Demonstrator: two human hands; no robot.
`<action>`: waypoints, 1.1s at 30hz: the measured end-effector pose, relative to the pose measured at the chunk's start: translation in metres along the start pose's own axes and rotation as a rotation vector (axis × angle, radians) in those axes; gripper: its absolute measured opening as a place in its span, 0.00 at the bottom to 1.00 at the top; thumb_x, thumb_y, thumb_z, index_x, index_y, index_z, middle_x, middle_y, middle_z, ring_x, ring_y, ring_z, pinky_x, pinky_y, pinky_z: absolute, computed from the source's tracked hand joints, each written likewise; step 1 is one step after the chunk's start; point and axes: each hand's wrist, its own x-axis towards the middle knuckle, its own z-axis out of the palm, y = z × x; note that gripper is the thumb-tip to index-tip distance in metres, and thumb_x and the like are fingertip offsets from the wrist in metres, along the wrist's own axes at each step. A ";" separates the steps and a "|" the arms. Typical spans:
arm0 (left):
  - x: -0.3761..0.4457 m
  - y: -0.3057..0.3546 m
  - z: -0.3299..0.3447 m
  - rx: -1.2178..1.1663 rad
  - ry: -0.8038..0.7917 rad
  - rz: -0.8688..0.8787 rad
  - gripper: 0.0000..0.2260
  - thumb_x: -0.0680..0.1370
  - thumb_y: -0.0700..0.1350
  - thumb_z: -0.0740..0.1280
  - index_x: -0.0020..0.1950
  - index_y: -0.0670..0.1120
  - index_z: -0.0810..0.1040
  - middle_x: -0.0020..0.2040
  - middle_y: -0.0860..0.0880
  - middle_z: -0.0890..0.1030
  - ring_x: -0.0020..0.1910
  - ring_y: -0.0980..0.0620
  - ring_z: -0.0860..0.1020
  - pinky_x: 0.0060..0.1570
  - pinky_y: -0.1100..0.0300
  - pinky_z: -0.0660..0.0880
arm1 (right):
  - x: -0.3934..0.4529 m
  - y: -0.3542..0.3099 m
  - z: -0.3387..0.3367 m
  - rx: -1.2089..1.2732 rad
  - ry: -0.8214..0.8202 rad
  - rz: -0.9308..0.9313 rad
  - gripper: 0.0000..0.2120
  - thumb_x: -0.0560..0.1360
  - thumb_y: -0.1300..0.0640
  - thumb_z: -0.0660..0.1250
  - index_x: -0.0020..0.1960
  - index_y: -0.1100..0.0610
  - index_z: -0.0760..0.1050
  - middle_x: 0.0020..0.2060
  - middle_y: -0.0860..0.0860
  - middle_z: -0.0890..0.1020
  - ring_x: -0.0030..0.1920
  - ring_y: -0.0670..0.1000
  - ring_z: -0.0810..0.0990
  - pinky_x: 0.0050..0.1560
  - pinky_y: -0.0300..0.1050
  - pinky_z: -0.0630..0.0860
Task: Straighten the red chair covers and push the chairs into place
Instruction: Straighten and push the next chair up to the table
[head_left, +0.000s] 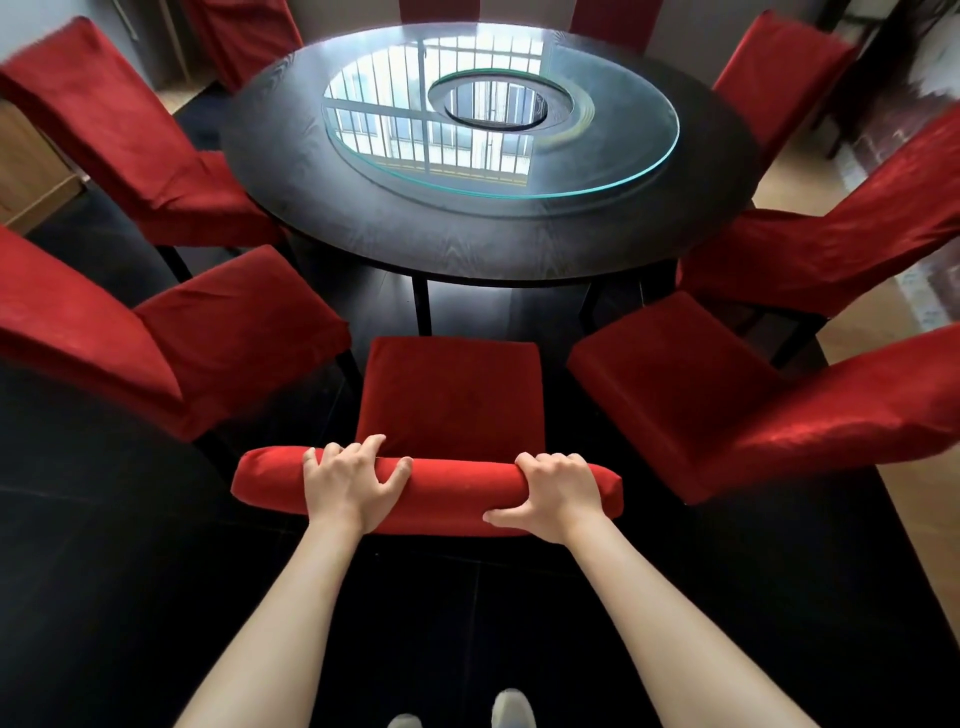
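Head view: both hands sit on the top rail of the near chair (451, 415), whose red cover (452, 483) wraps the backrest.

Step in hand, as judged: pushing this chair toward the round tabletop (363, 228). The seat front lies short of the tabletop edge, with a gap of dark floor (104, 571) between. The push should run straight and level, both hands driving evenly so the chair does not skew toward the neighbouring chairs (239, 312) close on either side. The cover should be checked for bunching under the palms once they lift.

Grip: the left hand (353, 483) curls over the rail, fingers draped forward, thumb at the right. The right hand (556, 493) clasps the rail likewise, thumb reaching along the near face. Both grips close on the padded rail through the cover; neither is spread flat.
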 end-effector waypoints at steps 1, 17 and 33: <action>0.000 -0.001 0.000 0.000 0.002 0.000 0.29 0.75 0.68 0.53 0.71 0.55 0.70 0.61 0.51 0.80 0.63 0.48 0.72 0.70 0.44 0.57 | -0.001 -0.001 -0.001 0.004 -0.007 0.005 0.40 0.61 0.20 0.55 0.54 0.52 0.74 0.45 0.48 0.81 0.45 0.51 0.79 0.51 0.46 0.72; 0.007 -0.023 -0.003 0.000 0.011 0.029 0.34 0.70 0.71 0.47 0.69 0.56 0.72 0.57 0.55 0.82 0.61 0.49 0.74 0.67 0.46 0.61 | -0.006 -0.026 0.001 0.082 -0.019 0.065 0.38 0.60 0.20 0.57 0.49 0.54 0.73 0.44 0.50 0.81 0.45 0.53 0.79 0.50 0.48 0.68; 0.009 -0.030 0.001 -0.027 0.057 0.038 0.39 0.66 0.71 0.43 0.67 0.54 0.75 0.53 0.53 0.83 0.58 0.48 0.75 0.65 0.47 0.62 | -0.008 -0.034 0.002 0.078 -0.019 0.073 0.40 0.61 0.20 0.56 0.49 0.55 0.74 0.45 0.50 0.81 0.45 0.53 0.79 0.50 0.48 0.67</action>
